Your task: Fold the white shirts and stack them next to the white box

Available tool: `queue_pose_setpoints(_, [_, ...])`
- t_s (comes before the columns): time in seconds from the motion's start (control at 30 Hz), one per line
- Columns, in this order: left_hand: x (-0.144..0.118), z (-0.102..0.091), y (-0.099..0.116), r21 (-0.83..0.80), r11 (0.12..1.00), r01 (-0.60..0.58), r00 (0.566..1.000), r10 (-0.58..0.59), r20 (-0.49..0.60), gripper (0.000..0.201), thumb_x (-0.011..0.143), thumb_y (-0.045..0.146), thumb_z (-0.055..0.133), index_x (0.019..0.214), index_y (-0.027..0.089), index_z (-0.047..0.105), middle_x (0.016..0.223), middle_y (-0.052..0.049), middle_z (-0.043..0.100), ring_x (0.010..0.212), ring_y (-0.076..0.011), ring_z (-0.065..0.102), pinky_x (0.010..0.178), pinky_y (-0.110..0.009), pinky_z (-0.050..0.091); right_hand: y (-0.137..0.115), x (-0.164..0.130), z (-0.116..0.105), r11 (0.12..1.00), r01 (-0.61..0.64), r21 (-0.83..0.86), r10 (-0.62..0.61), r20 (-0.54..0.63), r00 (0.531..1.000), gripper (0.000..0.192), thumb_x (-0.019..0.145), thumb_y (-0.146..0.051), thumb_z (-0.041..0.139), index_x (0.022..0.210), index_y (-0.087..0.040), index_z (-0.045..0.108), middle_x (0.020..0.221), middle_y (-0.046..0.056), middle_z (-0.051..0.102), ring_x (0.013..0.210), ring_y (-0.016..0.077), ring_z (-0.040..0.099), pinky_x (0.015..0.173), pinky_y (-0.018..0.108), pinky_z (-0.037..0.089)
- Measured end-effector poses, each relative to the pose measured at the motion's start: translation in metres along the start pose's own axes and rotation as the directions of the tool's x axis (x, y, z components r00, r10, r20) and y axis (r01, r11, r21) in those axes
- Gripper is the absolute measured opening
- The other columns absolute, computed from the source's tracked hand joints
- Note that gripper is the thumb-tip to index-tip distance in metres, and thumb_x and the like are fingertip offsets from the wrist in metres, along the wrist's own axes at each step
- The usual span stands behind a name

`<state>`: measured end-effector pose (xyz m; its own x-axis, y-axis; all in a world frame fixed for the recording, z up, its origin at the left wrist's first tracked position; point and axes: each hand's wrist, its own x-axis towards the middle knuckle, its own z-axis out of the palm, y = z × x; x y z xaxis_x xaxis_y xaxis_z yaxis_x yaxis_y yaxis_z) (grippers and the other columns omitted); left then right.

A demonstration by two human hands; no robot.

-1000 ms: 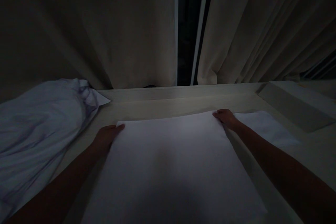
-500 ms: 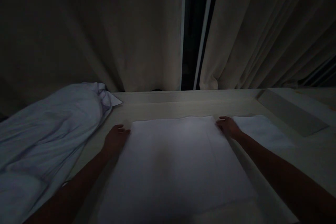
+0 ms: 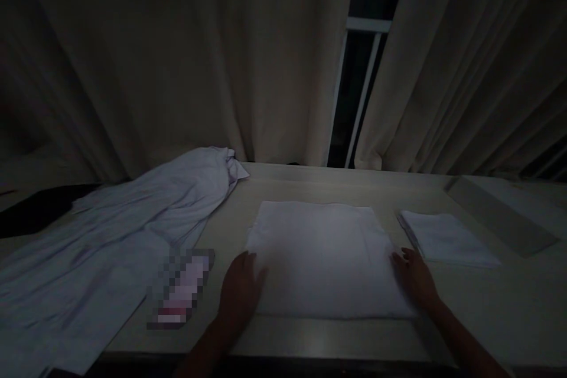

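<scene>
A white cloth [image 3: 319,260] lies spread flat on the pale table in front of me, roughly rectangular, with faint creases. My left hand [image 3: 241,286] rests at its left edge, thumb spread over the cloth and slightly blurred, nothing gripped. At the right edge my right hand [image 3: 415,277] touches the border with its fingers loosely bent and apart. Just beyond that hand sits a smaller folded white cloth [image 3: 449,239], with layered edges showing on its left side.
A large rumpled heap of white fabric [image 3: 146,218] covers the left of the table [image 3: 305,336]. Between it and my left hand is a pixelated pinkish object [image 3: 186,289]. A box-like pale object [image 3: 500,212] stands at the far right. Beige curtains [image 3: 274,71] hang behind.
Both hands have come nearer from the cloth's far corners along its sides. The cloth's near edge now lies flat on the table, and the view has shifted, showing the pixelated object.
</scene>
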<state>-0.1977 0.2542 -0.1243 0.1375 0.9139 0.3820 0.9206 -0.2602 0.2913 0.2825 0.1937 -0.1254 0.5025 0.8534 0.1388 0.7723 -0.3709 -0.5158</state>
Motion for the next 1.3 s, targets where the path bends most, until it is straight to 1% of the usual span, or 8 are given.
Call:
queue_pose_setpoints(0.17, [0.001, 0.003, -0.034, -0.163, 0.975, 0.151, 0.984, -0.163, -0.065, 0.047, 0.088, 0.047, 0.044, 0.114, 0.01, 0.059, 0.11, -0.015, 0.064, 0.106, -0.027, 0.058, 0.096, -0.042, 0.045, 0.018, -0.053, -0.002, 0.997, 0.039, 0.06, -0.039, 0.003, 0.999, 0.066, 0.088, -0.064, 0.038, 0.121, -0.011, 0.06, 0.118, 0.018, 0.064, 0.106, 0.0316, 0.06, 0.094, 0.042, 0.044])
queue_pose_setpoints(0.23, [-0.004, 0.009, -0.041, -0.209, 0.962, 0.175, 0.977, -0.197, -0.087, 0.044, 0.088, 0.046, 0.044, 0.112, 0.012, 0.06, 0.108, -0.014, 0.064, 0.104, -0.0267, 0.058, 0.096, -0.041, 0.044, 0.022, -0.07, 0.001, 0.993, 0.06, 0.105, -0.055, -0.045, 0.997, 0.064, 0.086, -0.064, 0.041, 0.121, -0.014, 0.061, 0.123, 0.016, 0.062, 0.112, 0.0319, 0.057, 0.098, 0.043, 0.041])
queue_pose_setpoints(0.33, [-0.009, 0.014, -0.043, -0.226, 0.953, 0.199, 0.971, -0.223, -0.085, 0.042, 0.089, 0.043, 0.041, 0.114, 0.013, 0.058, 0.109, -0.013, 0.064, 0.104, -0.0261, 0.058, 0.092, -0.039, 0.046, 0.021, -0.083, 0.006, 0.983, 0.005, 0.184, 0.02, -0.135, 0.991, 0.065, 0.084, -0.065, 0.045, 0.124, -0.015, 0.059, 0.124, 0.014, 0.062, 0.111, 0.0311, 0.058, 0.096, 0.042, 0.043])
queue_pose_setpoints(0.43, [-0.01, 0.013, -0.041, -0.242, 0.945, 0.218, 0.969, -0.24, -0.063, 0.042, 0.09, 0.043, 0.039, 0.115, 0.014, 0.057, 0.107, -0.013, 0.065, 0.1, -0.0255, 0.06, 0.087, -0.038, 0.047, 0.016, -0.084, 0.008, 0.977, -0.016, 0.211, 0.058, -0.192, 0.98, 0.068, 0.083, -0.064, 0.049, 0.125, -0.012, 0.057, 0.119, 0.016, 0.063, 0.105, 0.031, 0.06, 0.092, 0.042, 0.044])
queue_pose_setpoints(0.67, [-0.006, 0.015, -0.041, -0.236, 0.937, 0.257, 0.962, -0.27, -0.025, 0.047, 0.089, 0.046, 0.039, 0.12, 0.015, 0.054, 0.104, -0.012, 0.065, 0.097, -0.0259, 0.061, 0.085, -0.037, 0.047, 0.013, -0.081, 0.009, 0.978, 0.041, 0.206, 0.02, -0.287, 0.958, 0.062, 0.085, -0.063, 0.048, 0.118, -0.012, 0.059, 0.099, 0.013, 0.066, 0.091, 0.0279, 0.06, 0.083, 0.041, 0.046])
queue_pose_setpoints(0.9, [-0.003, 0.019, -0.045, -0.194, 0.947, 0.258, 0.966, -0.255, 0.039, 0.046, 0.091, 0.047, 0.036, 0.121, 0.016, 0.05, 0.107, -0.012, 0.063, 0.1, -0.0251, 0.059, 0.088, -0.036, 0.046, 0.014, -0.075, 0.014, 0.987, 0.125, 0.105, -0.087, -0.309, 0.947, 0.052, 0.09, -0.057, 0.045, 0.112, -0.012, 0.061, 0.105, 0.016, 0.064, 0.099, 0.0293, 0.056, 0.089, 0.044, 0.043])
queue_pose_setpoints(1.13, [-0.001, 0.022, -0.046, -0.156, 0.967, 0.201, 0.979, -0.193, 0.065, 0.042, 0.093, 0.045, 0.032, 0.122, 0.02, 0.049, 0.116, -0.011, 0.062, 0.104, -0.025, 0.059, 0.087, -0.036, 0.046, 0.011, -0.074, 0.013, 0.987, 0.134, 0.085, -0.101, -0.313, 0.944, 0.047, 0.092, -0.052, 0.043, 0.111, -0.013, 0.061, 0.105, 0.015, 0.063, 0.101, 0.0288, 0.055, 0.091, 0.044, 0.042])
queue_pose_setpoints(1.3, [0.001, 0.022, -0.045, -0.137, 0.96, 0.246, 0.968, -0.237, 0.079, 0.044, 0.093, 0.047, 0.03, 0.124, 0.021, 0.048, 0.115, -0.011, 0.063, 0.1, -0.0253, 0.061, 0.083, -0.035, 0.047, 0.014, -0.074, 0.013, 0.988, 0.095, 0.118, -0.051, -0.332, 0.942, 0.046, 0.093, -0.05, 0.042, 0.115, -0.013, 0.059, 0.104, 0.014, 0.063, 0.097, 0.0269, 0.056, 0.089, 0.042, 0.043])
